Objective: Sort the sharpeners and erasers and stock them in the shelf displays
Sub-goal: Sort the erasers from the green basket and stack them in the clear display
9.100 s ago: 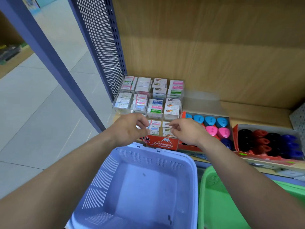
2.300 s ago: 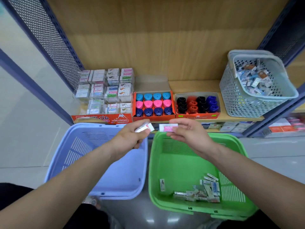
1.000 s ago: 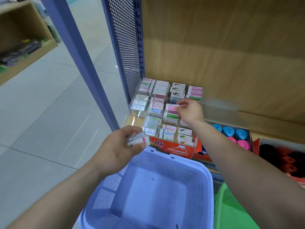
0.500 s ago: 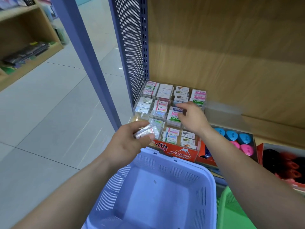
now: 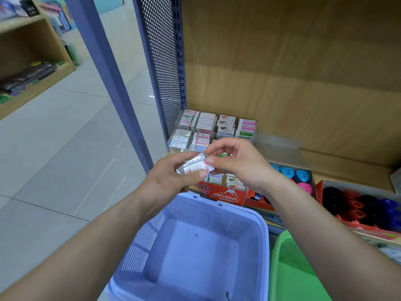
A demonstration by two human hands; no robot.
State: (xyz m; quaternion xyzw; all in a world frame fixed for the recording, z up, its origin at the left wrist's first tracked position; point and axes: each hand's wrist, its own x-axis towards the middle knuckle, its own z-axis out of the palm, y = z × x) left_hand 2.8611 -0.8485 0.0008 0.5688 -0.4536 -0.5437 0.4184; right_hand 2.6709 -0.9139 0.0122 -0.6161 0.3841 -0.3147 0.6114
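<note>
A small clutch of wrapped erasers (image 5: pixel 195 165) is held in the air over the front rows of the eraser display (image 5: pixel 225 195), which stands at the left end of the shelf (image 5: pixel 347 168) against the perforated side panel (image 5: pixel 162 61). The left hand (image 5: pixel 171 177) grips the clutch, thumb pressed on the near face and fingers curled behind. The right hand (image 5: pixel 236 164) pinches the clutch's right end between thumb and forefinger, with its other fingers curled loosely above. How many erasers are in the clutch cannot be told.

To the right of the display along the shelf's front edge sit a box of blue and pink sharpeners (image 5: pixel 301 177) and then a box of black, red and blue sharpeners (image 5: pixel 364 205). Below the shelf's front edge stand a lilac basket (image 5: pixel 217 213) and, at its right side, a green basket (image 5: pixel 280 246).
</note>
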